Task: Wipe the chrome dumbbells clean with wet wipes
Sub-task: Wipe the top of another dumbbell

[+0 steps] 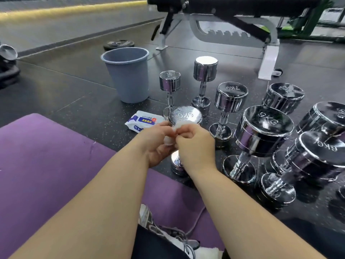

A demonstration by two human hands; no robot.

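Seemingly we are early on: our left hand (158, 146) and right hand (196, 146) pinch a wet wipe (177, 126) by the 6KG dumbbell (184, 114) right of the bin (128, 77), and we cannot tell which dumbbells are done.

Under you lay a purple mat (46, 156) on dark speckled rubber flooring (74, 94). Ahead of you stood an adjustable bench (242, 6) with a black pad and white frame. A black weight plate (119, 44) lay flat nearby, and a yellow stripe (65, 10) crossed the far floor.
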